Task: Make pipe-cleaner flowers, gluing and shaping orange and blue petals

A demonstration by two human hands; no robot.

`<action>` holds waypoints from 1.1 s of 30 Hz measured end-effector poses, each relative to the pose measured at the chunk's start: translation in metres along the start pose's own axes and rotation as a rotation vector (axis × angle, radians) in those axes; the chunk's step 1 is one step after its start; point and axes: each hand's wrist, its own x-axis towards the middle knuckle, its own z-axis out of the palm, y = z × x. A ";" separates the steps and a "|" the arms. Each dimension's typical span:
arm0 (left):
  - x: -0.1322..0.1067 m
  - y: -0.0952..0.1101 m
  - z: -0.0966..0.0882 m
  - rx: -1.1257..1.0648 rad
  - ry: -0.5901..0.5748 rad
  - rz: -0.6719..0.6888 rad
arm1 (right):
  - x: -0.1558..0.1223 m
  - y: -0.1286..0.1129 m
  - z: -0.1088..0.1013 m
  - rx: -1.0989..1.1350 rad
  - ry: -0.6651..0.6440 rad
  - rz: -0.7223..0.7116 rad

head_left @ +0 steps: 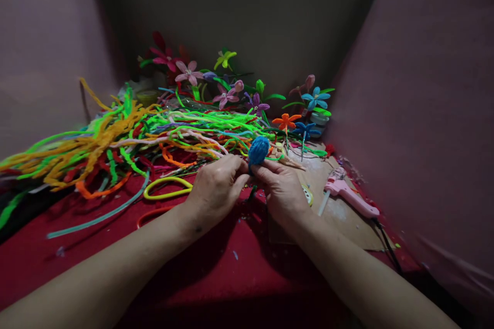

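A blue fuzzy pipe-cleaner flower bud [258,150] stands upright between my two hands near the middle of the view. My left hand [216,185] has its thumb and fingers closed at the bud's base from the left. From the right, my right hand [283,190] pinches the same base, its fingertips just under the blue part. A short dark green stem end [252,193] shows below the fingers. What lies between the fingertips is mostly hidden.
A heap of coloured pipe cleaners [92,149] covers the left of the red cloth [185,277]. Yellow-handled scissors [166,188] lie beside my left hand. A pink glue gun [351,193] rests on cardboard [347,231] at right. Finished pipe-cleaner flowers [189,73] stand behind.
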 end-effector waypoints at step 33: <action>0.021 -0.002 -0.042 -0.792 -0.181 -0.346 | -0.003 -0.005 -0.009 -0.348 -0.141 -0.028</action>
